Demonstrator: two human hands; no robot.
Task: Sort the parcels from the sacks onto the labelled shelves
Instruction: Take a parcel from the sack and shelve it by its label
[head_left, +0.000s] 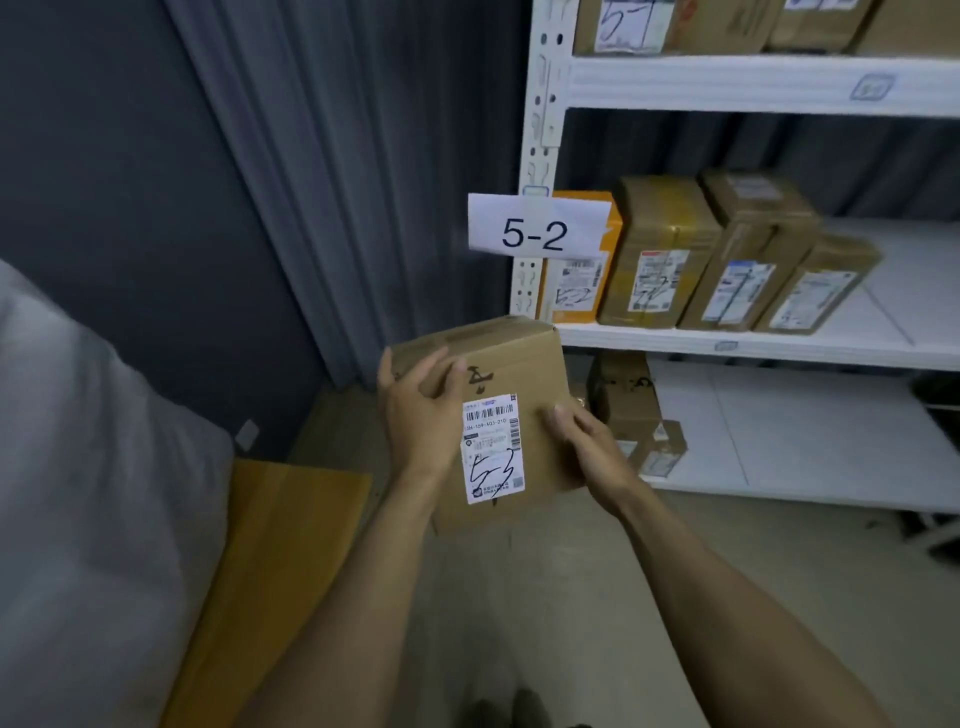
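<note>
While gripping parcel (524, 358) mid-air at frame centre, checking label (491, 452): scrawl reads approx. 5-3. Clamped by left hand (421, 415) w/ fingers (439, 374) curled over top-left edge, and by right hand (584, 441) wrapped round right side, thumb on front. Next, prob.: skip 5-2 sign (535, 231) at 12 o'clock, lower & slide onto lower shelf (805, 431) at 3 o'clock beside boxes (623, 395). Pale floor (519, 582) below; grey curtain (337, 156) at 11, flat cardboard (275, 545) at 8, prob. pale sack (78, 467) at 9.

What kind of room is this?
Probably a parcel storeroom: white shelves hold taped boxes with shipping labels, a sign reads 5-2, and the left hand and right hand hold a labelled parcel.
</note>
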